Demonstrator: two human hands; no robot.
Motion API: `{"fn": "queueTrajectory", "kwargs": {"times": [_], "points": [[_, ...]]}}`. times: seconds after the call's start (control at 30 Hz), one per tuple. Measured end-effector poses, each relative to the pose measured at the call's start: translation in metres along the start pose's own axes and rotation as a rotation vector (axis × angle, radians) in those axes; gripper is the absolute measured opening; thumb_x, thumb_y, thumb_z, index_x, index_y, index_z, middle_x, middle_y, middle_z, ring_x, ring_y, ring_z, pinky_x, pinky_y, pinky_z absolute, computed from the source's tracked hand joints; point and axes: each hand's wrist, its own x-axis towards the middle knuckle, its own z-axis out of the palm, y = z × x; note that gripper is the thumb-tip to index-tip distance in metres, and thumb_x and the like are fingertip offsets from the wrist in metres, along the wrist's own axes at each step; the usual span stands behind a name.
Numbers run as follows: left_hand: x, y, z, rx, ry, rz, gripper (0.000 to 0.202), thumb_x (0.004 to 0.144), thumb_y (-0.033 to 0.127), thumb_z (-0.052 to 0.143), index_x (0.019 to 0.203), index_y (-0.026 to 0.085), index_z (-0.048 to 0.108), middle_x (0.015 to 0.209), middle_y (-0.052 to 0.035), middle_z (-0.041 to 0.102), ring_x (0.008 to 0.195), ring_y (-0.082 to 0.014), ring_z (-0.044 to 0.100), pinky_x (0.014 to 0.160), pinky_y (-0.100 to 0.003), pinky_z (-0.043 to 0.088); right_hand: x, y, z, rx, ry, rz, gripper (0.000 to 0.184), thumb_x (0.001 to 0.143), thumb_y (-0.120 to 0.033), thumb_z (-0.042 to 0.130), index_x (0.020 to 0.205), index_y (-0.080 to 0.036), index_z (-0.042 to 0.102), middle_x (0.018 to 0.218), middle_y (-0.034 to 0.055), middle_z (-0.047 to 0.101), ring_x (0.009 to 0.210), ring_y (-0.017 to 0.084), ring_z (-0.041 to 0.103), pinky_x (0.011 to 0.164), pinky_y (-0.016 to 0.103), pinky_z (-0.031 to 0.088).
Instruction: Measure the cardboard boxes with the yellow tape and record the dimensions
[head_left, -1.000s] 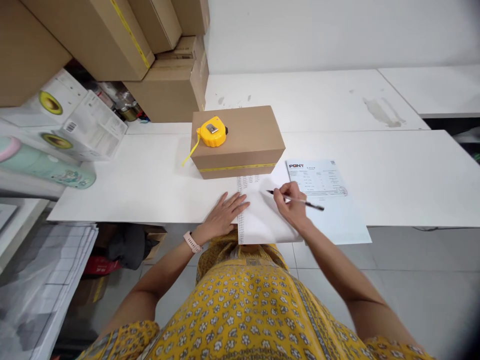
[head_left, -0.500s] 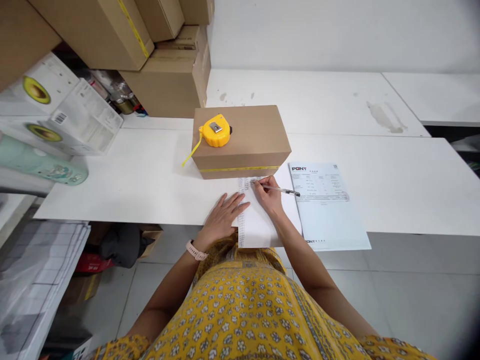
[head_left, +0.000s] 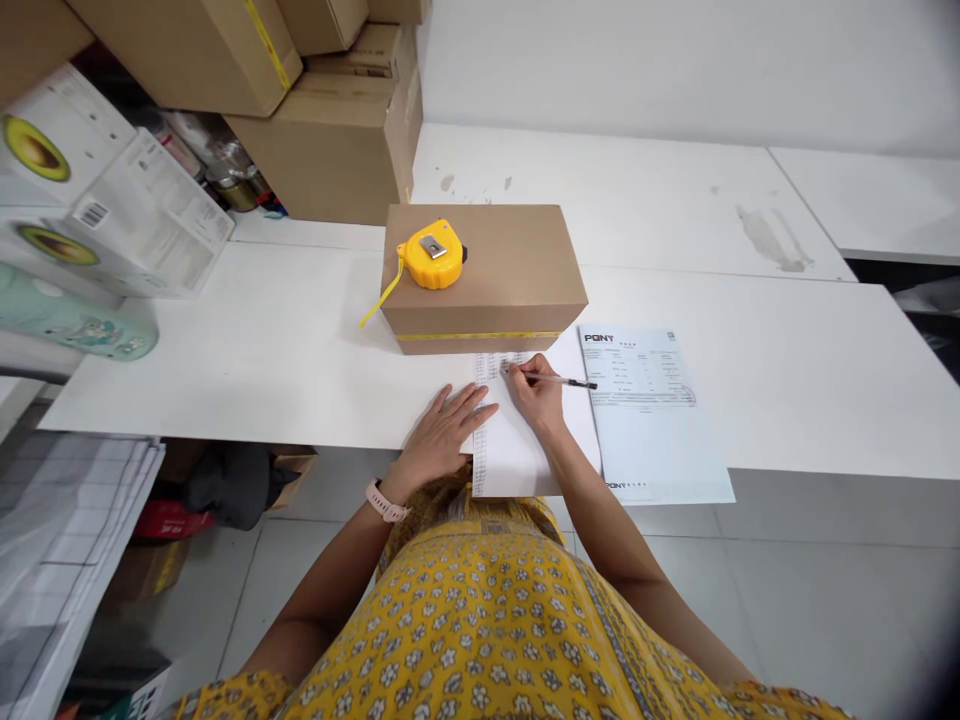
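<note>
My right hand (head_left: 535,397) is closed round a pen (head_left: 559,380), whose tip touches the top of a white sheet with printed rows (head_left: 508,440). My left hand (head_left: 444,434) lies flat, fingers spread, on the sheet's left edge. Just beyond the sheet stands a brown cardboard box (head_left: 495,275) with a yellow tape measure (head_left: 433,254) on top. A printed form (head_left: 651,410) lies to the right of the sheet.
The white table (head_left: 225,350) runs left to right, and both papers hang over its front edge. Stacked cardboard boxes (head_left: 330,120), white product boxes (head_left: 112,200) and a mint-green bottle (head_left: 71,322) crowd the far left. Another white table (head_left: 637,200) lies behind.
My right hand moved the pen left and up, from the middle of the sheet to its top rows near the box. My left hand stayed flat on the sheet.
</note>
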Motion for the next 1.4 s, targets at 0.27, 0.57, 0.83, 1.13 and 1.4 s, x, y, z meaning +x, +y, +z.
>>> {"fn": "queueTrajectory", "kwargs": {"times": [0.27, 0.57, 0.83, 1.13, 1.4], "points": [[-0.0001, 0.0013, -0.0026, -0.001, -0.013, -0.005, 0.081, 0.086, 0.013, 0.061, 0.161, 0.022, 0.03, 0.175, -0.011, 0.022, 0.163, -0.0274, 0.016, 0.133, -0.057, 0.012, -0.0007, 0.0028, 0.0001, 0.004, 0.005, 0.0, 0.035, 0.085, -0.047, 0.068, 0.072, -0.025, 0.044, 0.057, -0.0071, 0.046, 0.055, 0.011, 0.037, 0.057, 0.028, 0.032], [0.0, 0.0012, -0.0023, -0.004, -0.005, -0.001, 0.081, 0.086, 0.014, 0.06, 0.161, 0.022, 0.03, 0.174, -0.0116, 0.023, 0.163, -0.0277, 0.017, 0.133, -0.058, 0.014, -0.0005, 0.0024, 0.0011, -0.017, 0.014, -0.006, 0.034, 0.084, -0.046, 0.068, 0.071, -0.025, 0.044, 0.056, -0.0068, 0.047, 0.055, 0.012, 0.038, 0.056, 0.028, 0.032], [-0.0004, 0.0004, -0.0006, -0.011, -0.007, -0.002, 0.083, 0.085, 0.013, 0.061, 0.161, 0.022, 0.03, 0.174, -0.0114, 0.022, 0.163, -0.0276, 0.016, 0.133, -0.057, 0.012, 0.0, -0.0001, 0.0007, 0.007, 0.033, 0.007, 0.035, 0.083, -0.044, 0.068, 0.069, -0.025, 0.042, 0.056, -0.0073, 0.045, 0.054, 0.011, 0.037, 0.055, 0.027, 0.031], [-0.0005, 0.0012, -0.0017, -0.008, -0.013, -0.008, 0.082, 0.087, 0.017, 0.064, 0.162, 0.022, 0.029, 0.175, -0.0112, 0.022, 0.163, -0.0277, 0.014, 0.134, -0.056, 0.011, -0.0007, -0.0003, 0.0012, 0.019, 0.041, 0.006, 0.034, 0.084, -0.045, 0.067, 0.071, -0.025, 0.043, 0.056, -0.0076, 0.045, 0.054, 0.011, 0.037, 0.056, 0.027, 0.032], [-0.0006, 0.0005, -0.0005, -0.003, -0.006, -0.003, 0.083, 0.087, 0.016, 0.064, 0.162, 0.023, 0.028, 0.175, -0.0107, 0.021, 0.163, -0.0277, 0.014, 0.134, -0.057, 0.012, 0.0006, 0.0009, 0.0011, 0.005, 0.032, -0.008, 0.034, 0.083, -0.043, 0.067, 0.07, -0.026, 0.041, 0.055, -0.0076, 0.043, 0.054, 0.011, 0.036, 0.055, 0.027, 0.032]]}}
